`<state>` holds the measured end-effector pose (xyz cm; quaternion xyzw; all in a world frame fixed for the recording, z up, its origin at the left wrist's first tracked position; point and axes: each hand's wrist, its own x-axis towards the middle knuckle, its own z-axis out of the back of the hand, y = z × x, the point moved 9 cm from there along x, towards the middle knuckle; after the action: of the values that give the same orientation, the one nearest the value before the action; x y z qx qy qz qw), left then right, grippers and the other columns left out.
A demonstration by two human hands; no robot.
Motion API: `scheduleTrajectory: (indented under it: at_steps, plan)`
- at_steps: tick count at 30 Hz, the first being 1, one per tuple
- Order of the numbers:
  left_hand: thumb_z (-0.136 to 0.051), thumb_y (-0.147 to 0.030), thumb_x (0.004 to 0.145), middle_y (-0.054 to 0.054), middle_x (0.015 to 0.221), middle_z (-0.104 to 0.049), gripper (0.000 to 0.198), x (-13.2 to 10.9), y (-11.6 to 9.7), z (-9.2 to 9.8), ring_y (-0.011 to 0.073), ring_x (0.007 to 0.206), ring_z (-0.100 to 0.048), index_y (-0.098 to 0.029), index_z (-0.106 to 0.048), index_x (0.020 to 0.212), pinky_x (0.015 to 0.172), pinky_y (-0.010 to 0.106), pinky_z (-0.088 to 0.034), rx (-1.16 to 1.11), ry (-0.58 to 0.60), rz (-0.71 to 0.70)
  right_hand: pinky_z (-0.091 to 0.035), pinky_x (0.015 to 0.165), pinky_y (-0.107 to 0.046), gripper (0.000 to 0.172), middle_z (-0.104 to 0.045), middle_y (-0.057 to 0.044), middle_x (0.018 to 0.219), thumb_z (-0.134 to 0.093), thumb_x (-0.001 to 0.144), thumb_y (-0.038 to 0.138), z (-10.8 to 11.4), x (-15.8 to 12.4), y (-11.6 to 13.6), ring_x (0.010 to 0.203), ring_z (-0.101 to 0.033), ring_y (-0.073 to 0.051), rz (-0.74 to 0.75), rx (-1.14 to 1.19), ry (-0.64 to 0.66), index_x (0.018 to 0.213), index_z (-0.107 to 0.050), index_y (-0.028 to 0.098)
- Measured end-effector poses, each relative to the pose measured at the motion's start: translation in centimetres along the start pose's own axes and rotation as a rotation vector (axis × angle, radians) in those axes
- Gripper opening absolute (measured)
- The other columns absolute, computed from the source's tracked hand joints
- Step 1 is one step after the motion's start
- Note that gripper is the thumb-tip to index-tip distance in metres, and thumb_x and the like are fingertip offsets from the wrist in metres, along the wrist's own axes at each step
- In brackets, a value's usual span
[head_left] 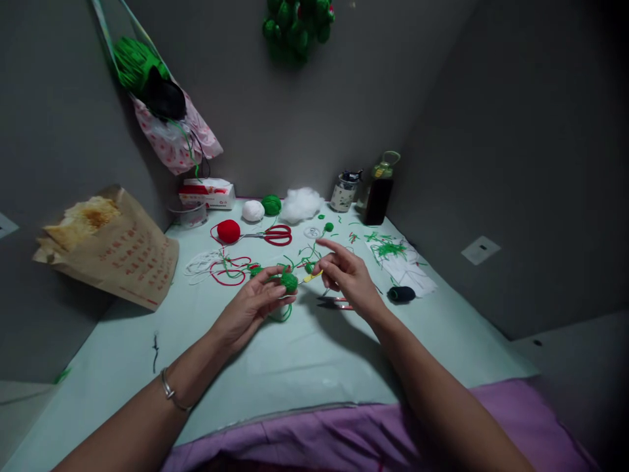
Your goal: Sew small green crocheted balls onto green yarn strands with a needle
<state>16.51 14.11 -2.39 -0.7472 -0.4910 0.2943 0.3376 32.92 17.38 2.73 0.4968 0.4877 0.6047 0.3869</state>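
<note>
My left hand (258,298) holds a small green crocheted ball (289,282) between its thumb and fingers. The fingers of my right hand (346,275) are closed at the end of a yellow-handled crochet hook (310,277), with the index finger stretched out above. The hook's metal tip points at the green ball; whether it passes through a stitch is too small to tell. Green yarn (282,316) trails below my left hand. Beneath my right hand lies a pair of dark-bladed scissors (339,303), partly hidden by the hand.
Red-handled scissors (278,235), a red yarn ball (228,231), a white yarn ball (253,210) and white stuffing (301,204) lie farther back. A paper food bag (132,255) stands left. At right are a bottle (379,196), yarn scraps (388,248) and a dark spool (401,294).
</note>
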Motion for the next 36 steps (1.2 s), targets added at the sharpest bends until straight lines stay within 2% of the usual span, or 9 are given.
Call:
scheduleTrajectory:
  at_steps: [4,11,16,20,24,27,32,34,36]
  plan:
    - [-0.074,-0.014,0.083,0.004,0.103,-0.074,0.025,0.2,-0.9,0.9,0.0151,0.090,-0.072,-0.017,-0.068,0.107,0.092,0.027,-0.058,-0.049,-0.069,-0.057,-0.041,0.051,-0.022,0.023,-0.069,-0.003,0.075,-0.069,0.085,0.038,-1.9,-0.6,-0.5,0.059,-0.058,-0.011,-0.079,0.073,0.080,0.093,-0.066,0.017]
    - [-0.080,-0.018,0.079,0.001,0.096,-0.074,0.024,0.3,-1.7,1.4,0.0127,0.084,-0.070,-0.019,-0.068,0.101,0.087,0.025,-0.058,-0.033,-0.096,-0.097,-0.043,0.059,-0.023,0.015,-0.061,-0.001,0.080,-0.075,0.080,0.031,-4.2,-1.3,0.0,0.065,-0.052,-0.009,-0.003,-0.024,0.161,0.079,-0.071,0.017]
    - [-0.083,-0.026,0.076,0.001,0.089,-0.072,0.029,0.0,-1.3,1.2,0.0117,0.080,-0.068,-0.017,-0.068,0.098,0.080,0.022,-0.055,0.087,-0.088,-0.096,-0.049,0.062,-0.024,0.018,-0.064,-0.002,0.083,-0.079,0.077,0.034,-3.8,-1.0,-0.6,0.072,-0.058,-0.012,-0.037,0.099,0.125,0.082,-0.070,0.019]
    - [-0.084,-0.027,0.075,-0.001,0.088,-0.069,0.029,-0.1,-1.0,1.0,0.0110,0.080,-0.065,-0.017,-0.065,0.093,0.076,0.020,-0.052,0.159,-0.119,-0.118,-0.052,0.086,-0.031,0.014,-0.066,-0.007,0.111,-0.077,0.080,0.032,-5.1,-1.7,0.4,0.109,-0.061,-0.020,0.097,-0.033,0.177,0.080,-0.071,0.020]
    - [-0.085,-0.032,0.074,0.000,0.086,-0.068,0.032,-0.2,-0.4,0.8,0.0120,0.078,-0.065,-0.017,-0.062,0.090,0.074,0.021,-0.052,0.194,-0.140,-0.075,-0.052,0.086,-0.031,0.009,-0.067,-0.009,0.110,-0.071,0.085,0.028,-5.8,-1.6,0.5,0.112,-0.061,-0.020,0.194,-0.169,0.207,0.080,-0.070,0.020]
    - [-0.079,-0.039,0.080,0.002,0.093,-0.068,0.033,-0.2,-0.2,0.7,0.0150,0.085,-0.068,-0.016,-0.063,0.096,0.081,0.026,-0.054,0.227,-0.133,-0.038,-0.051,0.087,-0.031,0.009,-0.070,-0.007,0.104,-0.071,0.083,0.028,-1.5,0.8,0.1,0.103,-0.065,-0.019,0.237,-0.305,0.051,0.081,-0.070,0.019]
    - [-0.075,-0.038,0.083,0.003,0.097,-0.066,0.028,-0.3,-0.2,0.8,0.0137,0.085,-0.066,-0.017,-0.065,0.098,0.080,0.025,-0.053,0.260,-0.134,-0.020,-0.050,0.073,-0.031,0.014,-0.069,-0.005,0.085,-0.069,0.085,0.029,12.5,5.5,-0.6,0.078,-0.063,-0.017,0.183,-0.541,-0.293,0.076,-0.067,0.018]
    - [-0.076,-0.037,0.083,0.003,0.096,-0.066,0.026,-0.4,-0.3,0.8,0.0126,0.083,-0.065,-0.018,-0.065,0.097,0.079,0.024,-0.053,0.252,-0.129,-0.014,-0.052,0.078,-0.032,0.014,-0.069,-0.007,0.092,-0.067,0.090,0.030,16.7,6.7,-0.7,0.085,-0.063,-0.017,0.155,-0.616,-0.345,0.084,-0.068,0.017]
    - [-0.076,-0.036,0.083,0.002,0.095,-0.066,0.024,-0.4,-0.3,0.6,0.0125,0.081,-0.064,-0.018,-0.066,0.096,0.078,0.024,-0.052,0.252,-0.122,-0.011,-0.055,0.087,-0.035,0.020,-0.066,-0.009,0.114,-0.059,0.097,0.033,18.9,8.0,-1.1,0.097,-0.064,-0.018,0.125,-0.686,-0.355,0.107,-0.067,0.018]
